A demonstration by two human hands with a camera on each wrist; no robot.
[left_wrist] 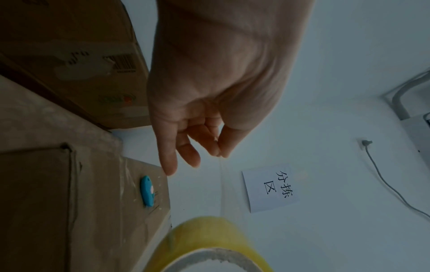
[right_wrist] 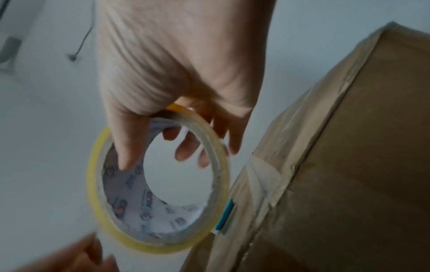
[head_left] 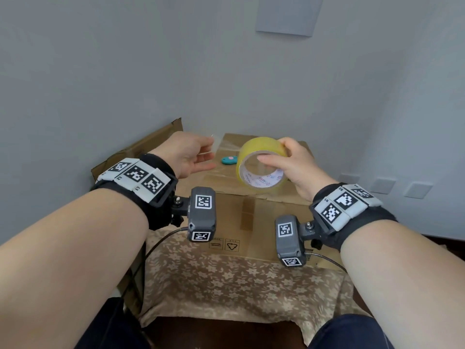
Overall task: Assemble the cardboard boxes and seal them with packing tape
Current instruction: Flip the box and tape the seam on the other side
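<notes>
A closed cardboard box (head_left: pixel 264 210) stands on a table draped with a floral cloth (head_left: pixel 226 285). Above the box top my right hand (head_left: pixel 274 154) grips a yellow roll of packing tape (head_left: pixel 254 147), thumb inside the core (right_wrist: pixel 130 193) and fingers over the outside. My left hand (head_left: pixel 211 147) pinches the free end of the clear strip (left_wrist: pixel 222 184) between thumb and forefinger (left_wrist: pixel 218 152), a short way left of the roll (left_wrist: pixel 209 233). The strip runs taut from pinch to roll. Old tape crosses the box's edges (right_wrist: pixel 263 180).
A small teal cutter (head_left: pixel 229 160) lies on the box top between my hands, also at the box edge (left_wrist: pixel 147 190) (right_wrist: pixel 224 214). Flattened cardboard (head_left: pixel 151 144) leans on the wall at the left. A paper sign (left_wrist: pixel 270 187) hangs on the wall. Wall sockets (head_left: pixel 382 185) sit at the right.
</notes>
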